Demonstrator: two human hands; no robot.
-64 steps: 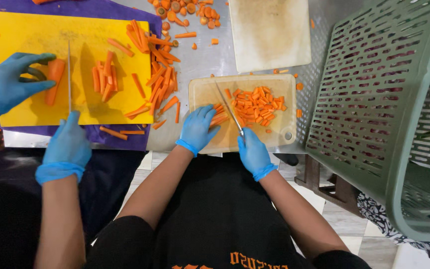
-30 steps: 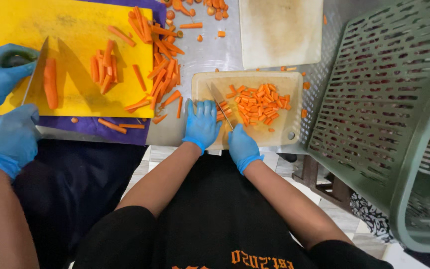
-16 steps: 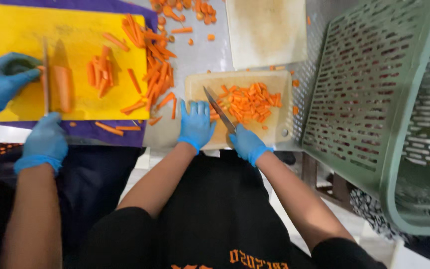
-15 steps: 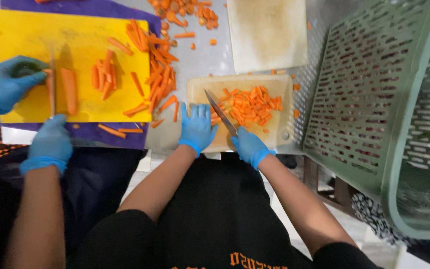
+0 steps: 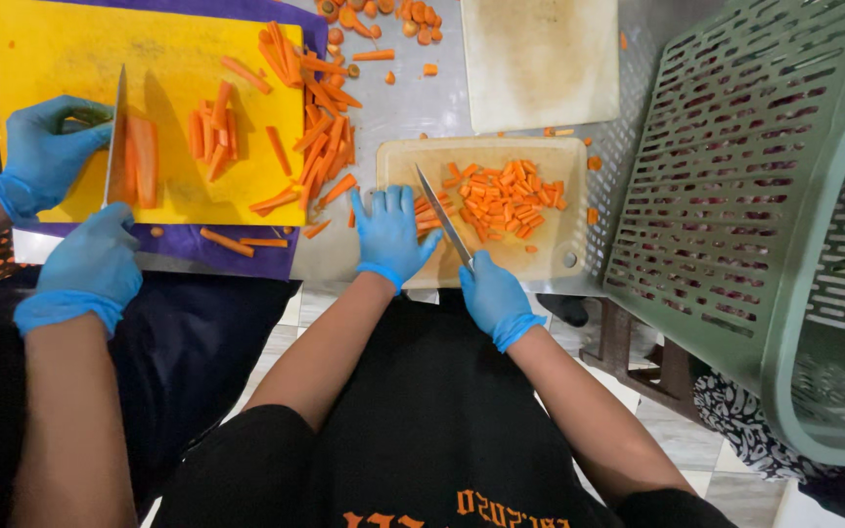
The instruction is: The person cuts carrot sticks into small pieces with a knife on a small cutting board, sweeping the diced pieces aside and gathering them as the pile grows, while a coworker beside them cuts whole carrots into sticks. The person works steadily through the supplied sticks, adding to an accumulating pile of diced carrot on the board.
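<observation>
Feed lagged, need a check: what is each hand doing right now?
Left hand: open, flat on carrot sticks on the wooden board.
Right hand: closed on the knife.

A yellow cutting board point(image 5: 70, 49) is lying on a purple mat point(image 5: 246, 249), carrying carrot sticks point(image 5: 212, 132). A co-worker's gloved hand point(image 5: 46, 152) is steadying a carrot. A green slatted crate point(image 5: 775, 196) is standing at right. A pale board point(image 5: 540, 59) is lying beyond.

A small cutting board point(image 5: 550, 249) lies on the table point(image 5: 413, 98), carrot pieces point(image 5: 501, 200) on it. At its nine o'clock sits a larger board point(image 5: 80, 59); at three o'clock, a crate point(image 5: 765, 225). Another board point(image 5: 540, 59) lies at twelve.
</observation>
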